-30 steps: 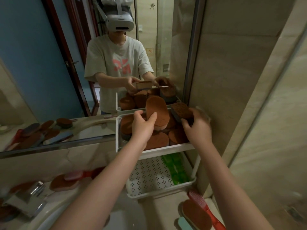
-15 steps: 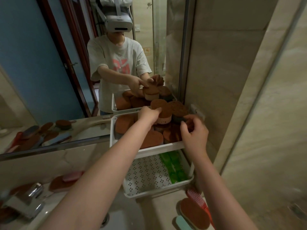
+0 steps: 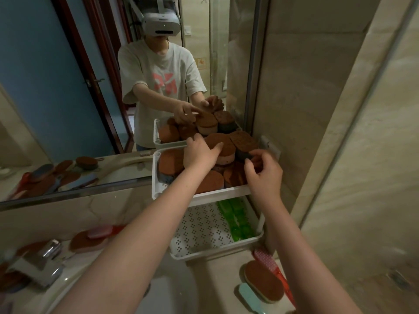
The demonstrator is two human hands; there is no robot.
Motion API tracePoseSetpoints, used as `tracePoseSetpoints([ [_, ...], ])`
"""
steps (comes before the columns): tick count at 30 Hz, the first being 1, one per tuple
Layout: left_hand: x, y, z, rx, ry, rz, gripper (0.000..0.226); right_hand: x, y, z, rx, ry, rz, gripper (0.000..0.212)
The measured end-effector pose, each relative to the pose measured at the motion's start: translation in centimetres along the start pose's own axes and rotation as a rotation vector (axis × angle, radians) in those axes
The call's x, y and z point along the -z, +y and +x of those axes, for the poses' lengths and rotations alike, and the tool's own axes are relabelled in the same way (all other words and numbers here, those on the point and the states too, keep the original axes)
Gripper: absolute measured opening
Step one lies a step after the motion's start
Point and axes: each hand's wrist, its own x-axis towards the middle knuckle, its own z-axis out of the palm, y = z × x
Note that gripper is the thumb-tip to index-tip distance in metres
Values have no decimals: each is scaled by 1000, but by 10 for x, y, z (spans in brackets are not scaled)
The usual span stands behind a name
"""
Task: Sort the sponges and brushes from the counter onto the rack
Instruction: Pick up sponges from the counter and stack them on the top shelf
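Both hands have come down onto the pile since the earlier frame — the sponge the left hand [image 3: 199, 152] was carrying now sits on top of the stack, and the dark-based sponge [image 3: 243, 145] has been set at the rack's back right corner. Left hand rests flat on the top sponge [image 3: 221, 146], fingers spread, not clamped; right hand [image 3: 264, 171] has fingers curled loosely at the dark-based sponge's front edge, pinch not closed as far as I can tell. Upper tier [image 3: 204, 196] of the rack is heaped with brown sponges; lower tier [image 3: 197, 225] holds only green pieces [image 3: 235, 220] along its right side. Left to sort — a brown sponge [image 3: 264, 281], red brush [image 3: 269, 265] and teal brush [image 3: 249, 296] on the counter [image 3: 215, 282] by the rack's front right corner, plus more at the counter's left edge by the faucet [image 3: 43, 261]. Roughly past halfway, I'd judge.
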Motion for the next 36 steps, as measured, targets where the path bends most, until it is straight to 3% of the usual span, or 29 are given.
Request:
tracePoseSetpoints([
  [9,31,-33,-58,-247,229,-279,24,3,-32,-31,220,12,34,14],
  [15,44,-59,-114,-365,259,-481,8,1,-44,-80,175,58,132,7],
  [25,-7,-112,-175,-280,-32,-511,5,12,18,-153,-42,-59,-24,13],
  [31,-59,-146,-188,-166,-223,-371,8,19,90,-194,-303,-367,-309,27],
  [36,-95,-167,-190,-27,-389,-276,9,25,131,-217,-364,-679,-548,60],
])
